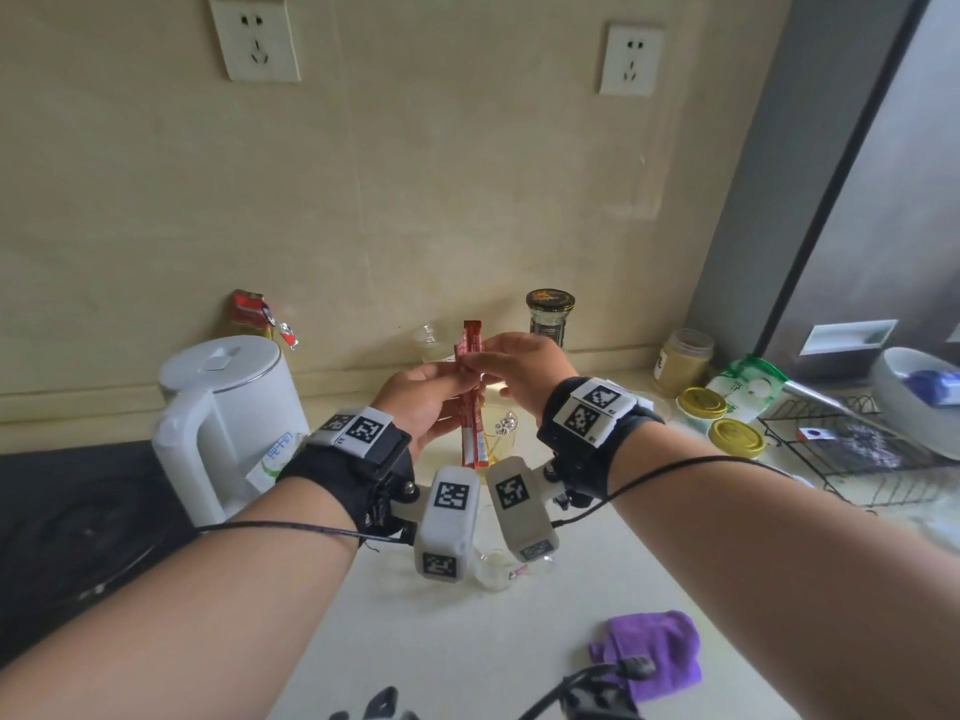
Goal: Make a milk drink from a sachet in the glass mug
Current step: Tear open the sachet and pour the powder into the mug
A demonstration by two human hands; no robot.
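Both hands pinching red sachet (471, 402) upright: left hand (422, 402) mid-body, right hand (519, 366) near top. Tear across top, steady, directly over glass mug (501, 433) below.

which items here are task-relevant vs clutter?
In play:
red sachet, pinched upright by left hand and right hand
glass mug, below the hands
white kettle

Clutter:
purple cloth
dark-lidded jar
yellow-lidded jars
wire rack

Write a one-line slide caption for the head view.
Both hands, left and right, hold a red sachet upright above the glass mug, beside a white kettle.
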